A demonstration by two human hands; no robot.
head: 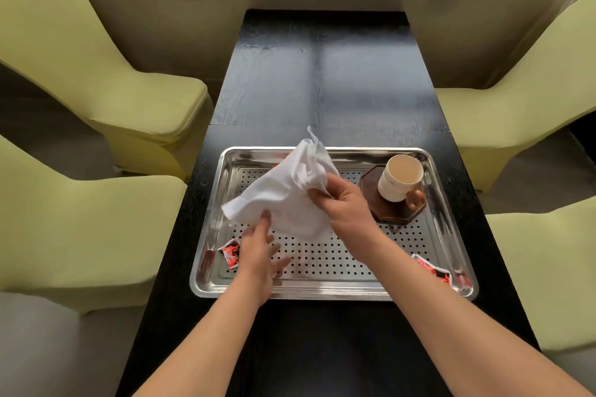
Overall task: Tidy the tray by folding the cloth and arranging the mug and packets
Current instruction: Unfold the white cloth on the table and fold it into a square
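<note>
Pinching crumpled white cloth (283, 200) with fingers of right hand (342, 203) above perforated steel tray (322, 295), probably to open for folding; touching near-left edge with spread fingers of left hand (258, 255).

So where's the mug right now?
In the head view, the mug stands on a dark coaster in the far right corner of the tray, just to the right of the right hand that holds the cloth.

Your bench (322, 74) is a dark wood-grain surface. The perforated steel tray (322, 293) lies directly on it, beneath your left hand (258, 255) and right hand (343, 206).
</note>
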